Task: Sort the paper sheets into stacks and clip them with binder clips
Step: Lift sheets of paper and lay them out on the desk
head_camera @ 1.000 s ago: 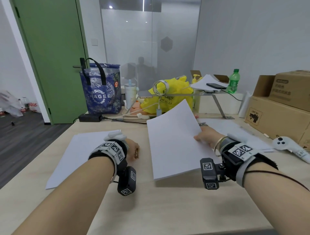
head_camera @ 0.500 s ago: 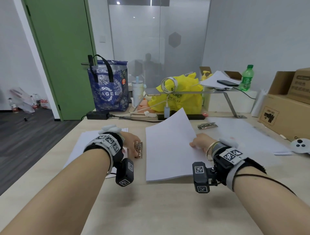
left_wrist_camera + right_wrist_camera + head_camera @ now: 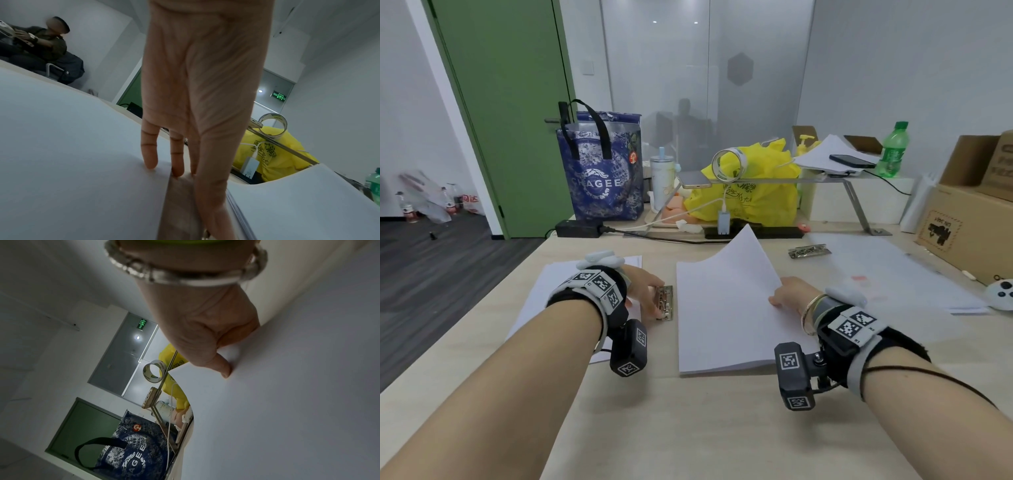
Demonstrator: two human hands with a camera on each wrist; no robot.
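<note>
A thick stack of white paper (image 3: 722, 308) lies mid-table, its far right corner curled up. My right hand (image 3: 780, 291) pinches the stack's right edge; the right wrist view shows its thumb (image 3: 223, 369) pressed on the top sheet (image 3: 287, 402), with the fingers hidden beneath. My left hand (image 3: 658, 298) holds a flat metal binder clip (image 3: 666, 303) just left of the stack's left edge. In the left wrist view the fingertips (image 3: 176, 172) sit at the far end of the clip (image 3: 180, 207), with the thumb along its side. A second paper pile (image 3: 544, 294) lies under my left wrist.
Another metal clip (image 3: 809, 250) lies behind the stack. More sheets (image 3: 893, 274) spread to the right, beside cardboard boxes (image 3: 969, 233) and a white controller (image 3: 1001, 294). A blue bag (image 3: 602, 178), yellow bag (image 3: 753, 192), power strip (image 3: 753, 233) and metal shelf (image 3: 825, 180) line the back edge.
The stack has come down flatter and squarer on the table. My left hand has brought the clip closer to the stack's left edge.
</note>
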